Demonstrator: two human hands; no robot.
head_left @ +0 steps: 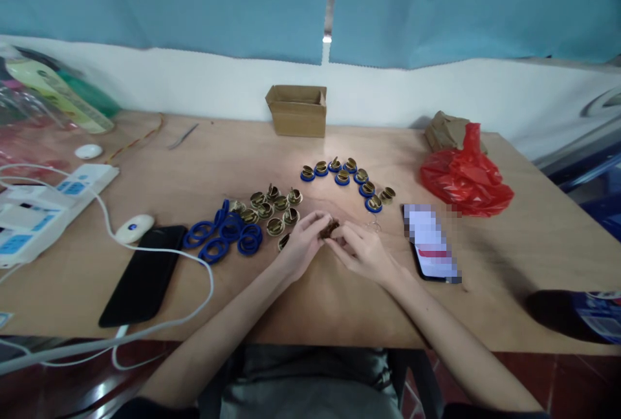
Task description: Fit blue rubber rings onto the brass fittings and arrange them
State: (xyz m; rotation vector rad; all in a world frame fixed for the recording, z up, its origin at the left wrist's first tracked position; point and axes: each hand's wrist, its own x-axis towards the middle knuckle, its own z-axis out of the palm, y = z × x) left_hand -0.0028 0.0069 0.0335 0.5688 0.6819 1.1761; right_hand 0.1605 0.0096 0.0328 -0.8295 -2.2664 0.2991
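The left hand (306,238) and right hand (365,251) pinch a brass-coloured piece (330,229) over the bench (339,315); blue rings (231,227) lie (loosely heaped) beside similar fittings (264,211).

Tabletop (339,315): gold-coloured pieces (264,211), blue rings (231,227)

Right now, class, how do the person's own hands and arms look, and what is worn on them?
The left hand and right hand are ungloved; no watch or bracelet shows. The forearms are bare up to dark sleeves, which show at the picture's bottom edge.
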